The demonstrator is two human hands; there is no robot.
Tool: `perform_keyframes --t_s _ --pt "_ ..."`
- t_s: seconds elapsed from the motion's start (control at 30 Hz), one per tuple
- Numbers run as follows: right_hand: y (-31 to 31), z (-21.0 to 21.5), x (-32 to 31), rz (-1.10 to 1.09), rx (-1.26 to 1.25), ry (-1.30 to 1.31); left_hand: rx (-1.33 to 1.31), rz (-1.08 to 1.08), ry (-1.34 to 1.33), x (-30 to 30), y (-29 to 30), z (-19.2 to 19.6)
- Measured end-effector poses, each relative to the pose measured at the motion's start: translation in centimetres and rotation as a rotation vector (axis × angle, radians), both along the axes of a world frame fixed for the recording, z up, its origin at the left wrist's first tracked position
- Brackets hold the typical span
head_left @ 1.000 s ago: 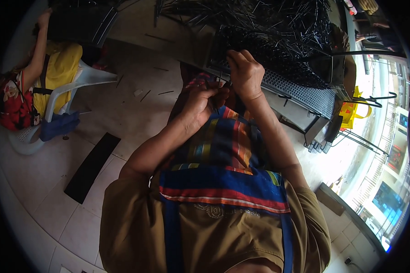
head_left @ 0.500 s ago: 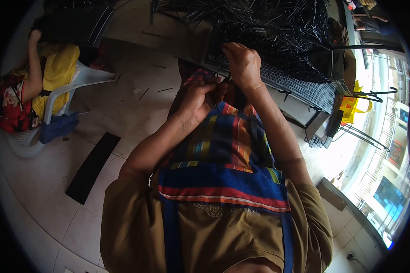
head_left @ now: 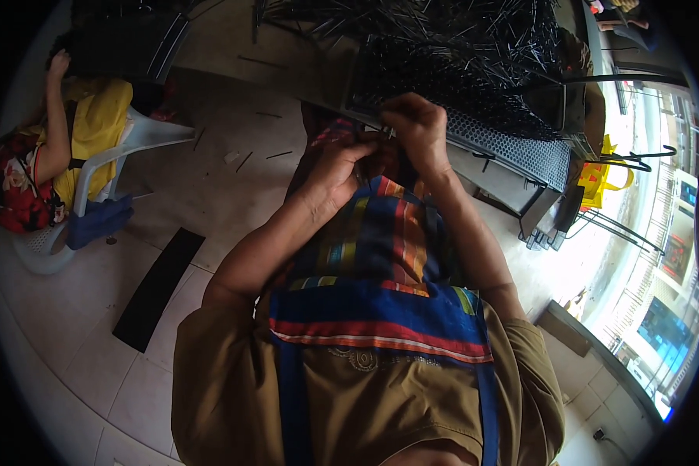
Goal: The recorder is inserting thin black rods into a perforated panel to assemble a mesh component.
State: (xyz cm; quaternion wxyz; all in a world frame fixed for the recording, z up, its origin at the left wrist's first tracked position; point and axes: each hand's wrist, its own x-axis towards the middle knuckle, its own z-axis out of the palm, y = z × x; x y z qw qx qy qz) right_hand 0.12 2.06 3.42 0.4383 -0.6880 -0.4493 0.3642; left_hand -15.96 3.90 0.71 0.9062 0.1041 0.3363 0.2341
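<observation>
My left hand (head_left: 342,168) is closed over my lap, its thumb and fingers pinched together. Something small, dark and thin sits at its fingertips, too shadowed to name. Just right of it my right hand (head_left: 421,133) is bent at the wrist, with its fingertips pinched close to the left ones. What they grip is hidden. Beyond my right hand stands a perforated metal rack (head_left: 512,150), its holes partly filled with dense black thin rods (head_left: 443,78). A striped apron (head_left: 380,311) covers my lap.
A heap of loose black rods (head_left: 474,23) lies behind the rack. On the left a person in a yellow apron (head_left: 101,116) sits on a white plastic chair (head_left: 144,138). A black strip (head_left: 159,289) lies on the tiled floor. A yellow bag (head_left: 598,182) hangs at right.
My right hand has come down slightly toward my left hand, away from the rack's near edge. My left hand stays almost in place.
</observation>
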Motion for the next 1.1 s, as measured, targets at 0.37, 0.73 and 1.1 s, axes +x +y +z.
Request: perform_keyframes --t_s 0.37,0.73,1.1 --pt "1.8 0.5 0.3 -0.174 0.447 -0.428 0.076 -0.055 0.37 -0.1 -0.3 -0.1" --pt "2.0 0.6 0.0 -0.058 0.428 -0.693 0.038 -0.032 0.299 -0.6 -0.6 -0.4" --pt "1.0 1.5 -0.3 0.021 0.363 -0.853 0.056 0.044 0.127 -0.8 -0.3 -0.7"
